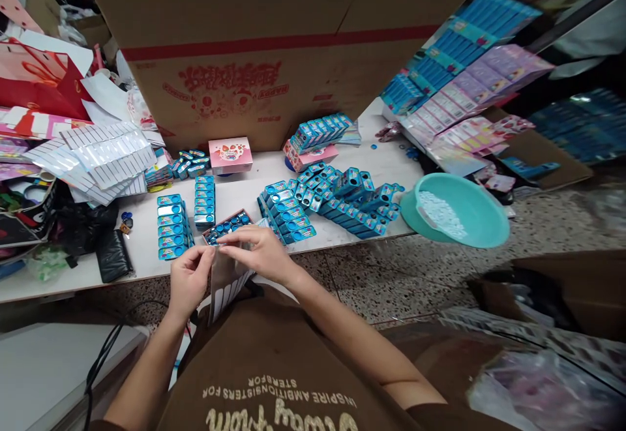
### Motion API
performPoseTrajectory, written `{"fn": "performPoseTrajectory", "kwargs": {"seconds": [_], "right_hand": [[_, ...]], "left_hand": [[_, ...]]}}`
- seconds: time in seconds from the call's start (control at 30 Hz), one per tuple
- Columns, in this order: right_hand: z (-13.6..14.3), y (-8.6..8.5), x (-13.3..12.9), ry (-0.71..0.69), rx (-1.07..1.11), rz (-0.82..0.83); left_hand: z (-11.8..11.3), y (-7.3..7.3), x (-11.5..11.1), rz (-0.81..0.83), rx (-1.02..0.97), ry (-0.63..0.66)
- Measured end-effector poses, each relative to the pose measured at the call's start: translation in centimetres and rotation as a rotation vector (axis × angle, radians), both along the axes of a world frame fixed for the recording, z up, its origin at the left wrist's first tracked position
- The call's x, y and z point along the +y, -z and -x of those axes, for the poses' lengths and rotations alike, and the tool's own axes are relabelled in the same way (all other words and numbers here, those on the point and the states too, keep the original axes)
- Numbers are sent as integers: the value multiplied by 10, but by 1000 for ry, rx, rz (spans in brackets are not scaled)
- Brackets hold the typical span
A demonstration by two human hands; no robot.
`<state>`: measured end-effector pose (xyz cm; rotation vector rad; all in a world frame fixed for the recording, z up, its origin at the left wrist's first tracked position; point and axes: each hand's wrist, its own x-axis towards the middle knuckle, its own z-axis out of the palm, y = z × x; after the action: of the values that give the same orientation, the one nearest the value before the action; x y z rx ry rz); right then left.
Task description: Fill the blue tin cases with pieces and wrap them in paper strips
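My left hand (pixel 190 282) is closed, thumb against fingers, at the top left corner of a greyish sheet with white strips (pixel 225 278). The sheet hangs down in front of my shirt. My right hand (pixel 264 255) pinches at the same top edge, its fingertips close to my left thumb. Whatever small piece may lie between the fingertips is too small to make out. Just beyond the hands sits a shallow open box of round blue-rimmed pieces (pixel 229 223). Rows of small blue boxes with round holes (pixel 171 227) stand to its left, and more blue boxes (pixel 288 212) to its right.
A large cardboard carton (pixel 274 92) walls off the table's back. Pink boxes (pixel 229 155) stand before it. A turquoise basin (pixel 457 209) holding small white pieces overhangs the right front edge. Striped sheets (pixel 105 157) and a black wallet-like item (pixel 113 255) lie left.
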<state>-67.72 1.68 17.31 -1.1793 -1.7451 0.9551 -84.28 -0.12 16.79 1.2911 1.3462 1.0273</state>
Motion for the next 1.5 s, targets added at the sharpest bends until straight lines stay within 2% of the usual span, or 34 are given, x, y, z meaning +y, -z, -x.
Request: {"fn": "performPoseTrajectory", "kwargs": {"seconds": [0.13, 0.23, 0.97, 1.1, 1.2, 1.3, 1.5], "right_hand": [[5, 8, -1, 32, -275, -374], [9, 14, -6, 59, -389, -492], [11, 29, -15, 168, -463, -693], [13, 30, -14, 172, -423, -621], [15, 28, -13, 167, -373, -566], [16, 27, -13, 178, -358, -600], [16, 30, -18, 188, -342, -635]], "left_hand": [[1, 2, 2, -29, 45, -47], [0, 3, 3, -32, 53, -96], [-3, 2, 9, 43, 62, -110], [-2, 2, 9, 24, 68, -96], [-1, 2, 8, -49, 96, -78], [-2, 2, 5, -99, 123, -83], [-9, 5, -2, -46, 52, -159]]}}
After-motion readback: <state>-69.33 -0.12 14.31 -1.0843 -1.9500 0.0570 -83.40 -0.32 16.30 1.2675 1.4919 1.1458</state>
